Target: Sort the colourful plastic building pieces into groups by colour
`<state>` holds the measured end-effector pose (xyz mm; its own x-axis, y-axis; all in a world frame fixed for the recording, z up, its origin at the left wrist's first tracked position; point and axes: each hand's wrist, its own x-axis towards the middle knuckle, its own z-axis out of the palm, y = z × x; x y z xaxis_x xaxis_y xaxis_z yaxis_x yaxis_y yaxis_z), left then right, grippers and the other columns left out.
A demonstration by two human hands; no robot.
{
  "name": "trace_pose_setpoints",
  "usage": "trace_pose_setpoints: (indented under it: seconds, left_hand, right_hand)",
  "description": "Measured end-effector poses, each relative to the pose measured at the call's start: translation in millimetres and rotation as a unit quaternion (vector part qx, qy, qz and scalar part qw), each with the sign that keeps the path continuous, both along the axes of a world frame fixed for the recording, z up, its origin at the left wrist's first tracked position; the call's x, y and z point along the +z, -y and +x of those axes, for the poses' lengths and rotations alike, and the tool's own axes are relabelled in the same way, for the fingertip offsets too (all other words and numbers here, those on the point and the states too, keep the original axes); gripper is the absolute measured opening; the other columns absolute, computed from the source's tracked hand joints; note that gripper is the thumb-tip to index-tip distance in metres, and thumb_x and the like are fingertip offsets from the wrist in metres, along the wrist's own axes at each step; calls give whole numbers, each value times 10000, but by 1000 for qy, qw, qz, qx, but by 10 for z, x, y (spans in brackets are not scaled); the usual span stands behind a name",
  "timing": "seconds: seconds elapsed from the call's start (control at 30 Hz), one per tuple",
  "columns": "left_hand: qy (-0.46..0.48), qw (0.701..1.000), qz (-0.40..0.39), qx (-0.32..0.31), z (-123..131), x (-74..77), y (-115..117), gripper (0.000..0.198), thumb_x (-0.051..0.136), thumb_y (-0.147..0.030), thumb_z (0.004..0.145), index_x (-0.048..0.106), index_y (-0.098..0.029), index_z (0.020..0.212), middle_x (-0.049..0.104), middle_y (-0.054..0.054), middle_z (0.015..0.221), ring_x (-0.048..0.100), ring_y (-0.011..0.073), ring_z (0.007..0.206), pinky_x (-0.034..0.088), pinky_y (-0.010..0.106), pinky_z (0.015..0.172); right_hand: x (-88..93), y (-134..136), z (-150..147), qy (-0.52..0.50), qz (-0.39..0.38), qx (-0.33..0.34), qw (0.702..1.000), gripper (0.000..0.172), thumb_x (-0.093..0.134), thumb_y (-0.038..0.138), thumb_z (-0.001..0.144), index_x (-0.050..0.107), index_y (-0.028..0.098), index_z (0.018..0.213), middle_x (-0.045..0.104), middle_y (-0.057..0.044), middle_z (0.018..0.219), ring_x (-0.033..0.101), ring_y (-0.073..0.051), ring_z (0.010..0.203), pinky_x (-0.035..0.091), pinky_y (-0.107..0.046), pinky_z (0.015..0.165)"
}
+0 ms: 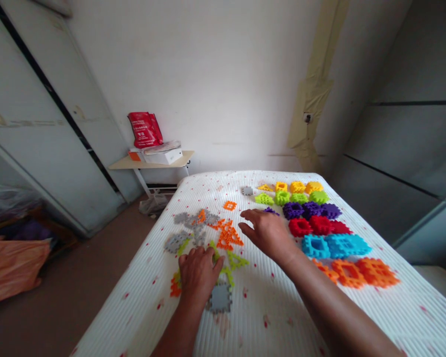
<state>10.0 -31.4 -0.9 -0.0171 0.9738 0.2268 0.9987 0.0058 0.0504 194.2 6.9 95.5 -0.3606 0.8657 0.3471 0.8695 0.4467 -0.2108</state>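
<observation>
My left hand [197, 273] lies palm down on loose flat toy pieces on the white bed [267, 307], with fingers curled over a green piece [216, 252]; a grey square piece [220, 297] lies beside the wrist. My right hand [266, 232] hovers with fingers spread next to an orange triangle piece [228, 236]. Grey pieces [188, 229] and a small orange square [229, 205] lie beyond. To the right, sorted rows of pieces run yellow [297, 187], green [282, 198], purple [312, 210], red [314, 226], blue [332, 245] and orange [357, 272].
A small side table [152, 162] against the wall carries a white box and a red bag [144, 129]. A wardrobe [40, 124] stands left, with an orange bag [11, 267] on the floor. Grey panels line the right wall.
</observation>
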Motion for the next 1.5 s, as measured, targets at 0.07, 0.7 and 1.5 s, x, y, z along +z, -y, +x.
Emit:
trace_pose_setpoints:
  seconds: [0.07,0.7,1.5]
  left_hand:
    - [2,1000,-9,2,2,-5,-10,282,490,-437,805,649,-208,855,660,79,858,557,261,890,312,402,782]
    - [31,999,18,-6,24,-14,1,166,493,-211,784,644,-210,853,665,61,863,556,245,904,332,384,786]
    - [235,918,270,-169,-48,-100,-15,106,519,-146,810,605,-201,783,651,46,874,601,158,863,470,289,830]
  right_hand:
    - [-3,7,-7,-3,0,4,1000,231,502,286,869,630,207,1045,690,-52,961,645,-185,853,435,-254,736]
    - [-69,-17,-23,9,-8,4,1000,231,485,306,872,632,217,1026,691,-46,933,643,-181,812,421,-258,678]
    - [-489,-42,-276,54,-110,114,986,224,534,247,795,637,210,989,680,-59,1023,636,-192,910,440,-258,743]
